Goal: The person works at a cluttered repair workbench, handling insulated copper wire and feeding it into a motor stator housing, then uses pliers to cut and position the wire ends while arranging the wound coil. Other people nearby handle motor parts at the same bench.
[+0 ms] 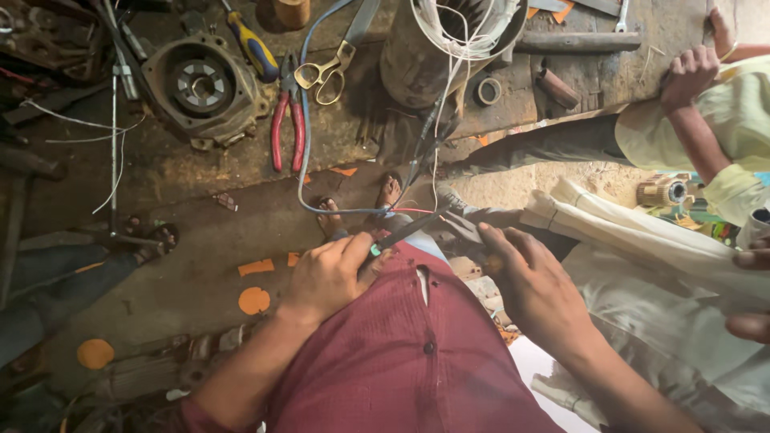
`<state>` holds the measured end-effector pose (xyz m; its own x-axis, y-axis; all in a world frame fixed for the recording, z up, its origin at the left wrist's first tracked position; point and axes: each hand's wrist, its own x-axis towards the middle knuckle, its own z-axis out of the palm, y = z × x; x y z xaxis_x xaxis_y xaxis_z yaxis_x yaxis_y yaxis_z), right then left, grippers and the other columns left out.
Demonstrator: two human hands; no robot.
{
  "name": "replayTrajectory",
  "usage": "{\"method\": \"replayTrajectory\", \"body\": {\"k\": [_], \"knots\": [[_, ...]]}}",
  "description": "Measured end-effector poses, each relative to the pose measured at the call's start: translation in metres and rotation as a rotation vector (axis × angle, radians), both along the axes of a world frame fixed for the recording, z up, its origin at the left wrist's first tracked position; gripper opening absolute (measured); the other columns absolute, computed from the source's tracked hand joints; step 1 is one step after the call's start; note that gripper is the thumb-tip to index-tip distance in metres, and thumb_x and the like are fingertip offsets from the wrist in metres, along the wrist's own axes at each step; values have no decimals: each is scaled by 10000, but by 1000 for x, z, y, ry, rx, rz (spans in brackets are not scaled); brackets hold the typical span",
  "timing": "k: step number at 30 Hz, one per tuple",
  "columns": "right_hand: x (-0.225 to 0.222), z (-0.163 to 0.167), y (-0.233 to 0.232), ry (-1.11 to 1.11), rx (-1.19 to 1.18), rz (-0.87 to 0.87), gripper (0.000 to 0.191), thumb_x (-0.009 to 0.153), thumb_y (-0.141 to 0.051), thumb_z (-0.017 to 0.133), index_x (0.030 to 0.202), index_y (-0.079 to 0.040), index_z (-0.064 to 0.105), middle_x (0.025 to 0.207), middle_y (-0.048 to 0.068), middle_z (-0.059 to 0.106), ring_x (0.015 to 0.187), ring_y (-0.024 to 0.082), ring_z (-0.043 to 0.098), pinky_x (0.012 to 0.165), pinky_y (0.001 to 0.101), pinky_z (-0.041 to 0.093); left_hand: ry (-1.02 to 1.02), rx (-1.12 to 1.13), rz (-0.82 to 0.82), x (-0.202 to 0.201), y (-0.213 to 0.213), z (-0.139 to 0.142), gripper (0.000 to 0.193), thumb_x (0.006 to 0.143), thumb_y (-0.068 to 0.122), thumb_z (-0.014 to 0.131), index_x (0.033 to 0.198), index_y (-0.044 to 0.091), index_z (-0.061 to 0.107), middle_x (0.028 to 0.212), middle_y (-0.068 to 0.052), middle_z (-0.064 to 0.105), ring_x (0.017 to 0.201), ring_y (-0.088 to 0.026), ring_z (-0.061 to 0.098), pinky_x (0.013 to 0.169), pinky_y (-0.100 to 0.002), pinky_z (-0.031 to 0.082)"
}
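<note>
Maroon shirt point(417, 353) closest to the lens, filling the lower frame. Beyond it, wide dark desk point(192, 168) carrying motor stator point(449, 40), round housing point(200, 84), red pliers point(287, 120), brass scissors point(325, 72). Left hand point(329, 277), grip clamped on slim dark tool point(405, 232). Right hand point(529, 285), grip closed around pliers-like tool point(469, 228) at the blue and red wires point(377, 212) trailing from the stator. Best done steadily: wire ends pinched firm, tool tip close, slack kept.
</note>
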<state>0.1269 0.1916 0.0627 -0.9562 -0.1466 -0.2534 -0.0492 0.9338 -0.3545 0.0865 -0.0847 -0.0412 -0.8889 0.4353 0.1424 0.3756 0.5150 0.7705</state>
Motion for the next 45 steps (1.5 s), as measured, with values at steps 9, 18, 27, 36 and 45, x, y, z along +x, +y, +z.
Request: {"method": "replayTrajectory", "body": {"k": [9,18,27,36,45], "knots": [[-8,-26,30,-590,-276,-245,593,885,-376,714,1408,-189,507,951,137,767,790,320,737,707,409,558,-42,-96,-13,-3,3,-11,292,963,371,684,917,96,596,788,-111,689,733,-351,707,635,-477,563],[-33,-91,82,-487,-416,-828,665,1001,-246,690,1593,-239,388,1085,157,638,853,253,591,673,413,459,-207,-87,79,5,-56,0,343,887,369,710,969,41,648,889,-166,708,848,-400,690,714,-485,549],[-4,-152,73,-225,-1038,-804,642,942,-96,688,1525,-87,420,1010,79,577,781,142,576,629,287,491,-173,-75,428,-37,-77,39,276,964,295,664,976,29,590,924,-175,685,869,-428,668,707,-508,504],[19,-112,57,-241,-1066,-959,454,899,-121,643,1311,-3,491,1018,145,689,819,240,728,706,367,584,99,-192,408,-173,21,-49,523,934,207,688,1339,-72,512,1301,-335,548,1151,-535,529,966,-572,438],[39,-84,59,-289,-1353,-941,446,905,-135,643,1314,19,551,1036,181,725,879,266,727,768,425,597,-92,-46,81,-129,44,-10,287,961,183,629,1202,31,652,1227,-201,643,1203,-382,598,1048,-484,472]]}}
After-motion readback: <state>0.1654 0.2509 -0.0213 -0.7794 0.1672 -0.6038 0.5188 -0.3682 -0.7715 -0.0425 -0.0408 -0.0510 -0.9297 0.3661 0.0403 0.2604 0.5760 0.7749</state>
